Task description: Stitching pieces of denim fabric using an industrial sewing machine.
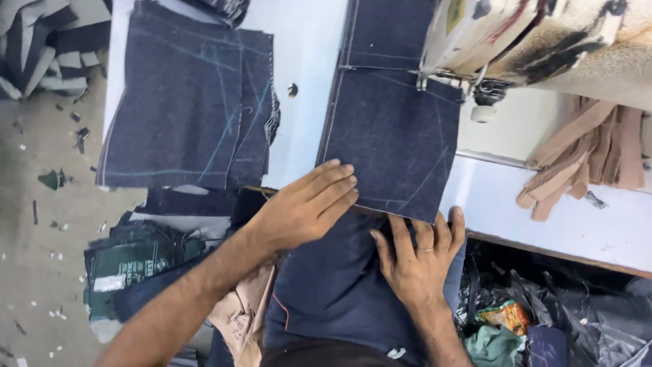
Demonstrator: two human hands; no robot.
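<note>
In the head view, a white desk (305, 61) carried a denim panel (390, 132) that ran under a worn sewing machine (543, 41). The left hand (305, 207) lay flat on the panel's near corner, its grip open, fingers straight. The right hand (418, 255) was below the panel's edge, fingers spread, holding nothing. A denim stack (183, 102) lay at the left of the desk, brown strips (584, 156) at the right. The grey floor (41, 224) had small scraps on it.

dark indigo denim panel (394, 136), white table (305, 54), tan strips (584, 156)
</note>
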